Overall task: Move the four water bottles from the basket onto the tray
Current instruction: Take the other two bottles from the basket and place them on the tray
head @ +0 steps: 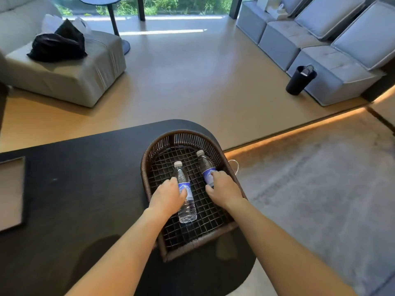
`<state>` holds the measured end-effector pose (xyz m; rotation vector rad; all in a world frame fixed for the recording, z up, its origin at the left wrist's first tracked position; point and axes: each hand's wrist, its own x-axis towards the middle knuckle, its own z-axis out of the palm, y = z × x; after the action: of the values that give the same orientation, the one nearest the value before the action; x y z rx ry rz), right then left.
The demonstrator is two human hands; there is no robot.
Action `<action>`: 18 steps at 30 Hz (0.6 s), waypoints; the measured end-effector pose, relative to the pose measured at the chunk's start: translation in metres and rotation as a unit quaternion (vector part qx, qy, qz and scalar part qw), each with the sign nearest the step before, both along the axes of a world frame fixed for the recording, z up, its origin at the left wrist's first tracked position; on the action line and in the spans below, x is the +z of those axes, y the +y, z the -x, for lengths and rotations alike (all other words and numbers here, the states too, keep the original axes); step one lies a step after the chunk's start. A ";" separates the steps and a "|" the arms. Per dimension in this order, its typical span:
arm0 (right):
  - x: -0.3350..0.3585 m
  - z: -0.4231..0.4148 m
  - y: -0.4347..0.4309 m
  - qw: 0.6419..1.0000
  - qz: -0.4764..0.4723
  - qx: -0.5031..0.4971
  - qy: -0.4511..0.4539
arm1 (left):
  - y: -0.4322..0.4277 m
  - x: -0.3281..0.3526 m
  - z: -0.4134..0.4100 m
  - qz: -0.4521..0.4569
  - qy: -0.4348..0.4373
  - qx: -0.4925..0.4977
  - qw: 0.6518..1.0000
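A dark brown woven basket (149, 159) sits at the right end of a black table (74, 189). Two clear water bottles with white caps and blue labels lie inside it. My left hand (167, 194) wraps around the middle of the left bottle (188, 208). My right hand (224, 189) closes over the lower part of the right bottle (204, 162), hiding its base. Both bottles rest on the basket's mesh floor. A flat tray (10, 193) with a dark rim lies at the table's far left edge, partly cut off.
A grey sofa seat (70, 67) with a black bag stands at the back left, next to a round side table (113, 16). Grey sofas (310, 39) and a black bin (300, 81) are at the back right. A grey rug (320, 178) lies right of the table.
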<state>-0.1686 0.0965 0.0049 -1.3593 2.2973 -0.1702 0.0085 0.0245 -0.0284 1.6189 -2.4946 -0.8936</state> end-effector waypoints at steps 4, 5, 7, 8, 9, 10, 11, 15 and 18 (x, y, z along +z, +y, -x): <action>-0.019 0.015 -0.041 1.000 0.000 -0.009 -0.021 | -0.027 -0.020 0.018 -0.044 0.005 0.045 0.998; -0.024 0.017 -0.048 0.999 0.001 -0.013 -0.032 | -0.031 -0.025 0.022 -0.051 0.007 0.053 0.997; -0.033 0.017 -0.056 0.999 0.000 -0.015 -0.040 | -0.036 -0.033 0.029 -0.064 0.005 0.071 0.995; -0.038 0.016 -0.059 1.000 -0.001 -0.013 -0.027 | -0.038 -0.037 0.031 -0.072 0.003 0.080 0.994; -0.042 0.014 -0.061 1.000 0.000 -0.011 -0.002 | -0.040 -0.040 0.034 -0.080 0.001 0.088 0.993; -0.046 0.011 -0.062 1.000 0.002 -0.005 0.030 | -0.042 -0.043 0.036 -0.086 0.000 0.095 0.992; -0.049 0.009 -0.064 0.998 0.007 0.002 0.061 | -0.044 -0.045 0.038 -0.091 0.001 0.101 0.991; -0.056 0.007 -0.080 0.997 -0.004 0.015 0.081 | -0.054 -0.050 0.038 -0.127 0.026 0.139 0.982; -0.059 0.010 -0.098 0.997 -0.076 -0.006 -0.015 | -0.058 -0.051 0.035 -0.147 0.043 0.155 0.976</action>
<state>-0.1790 -0.0018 -0.0542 -1.2585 2.2441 -0.0205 -0.0263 -0.0333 -0.0795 1.9334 -2.0469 -1.2995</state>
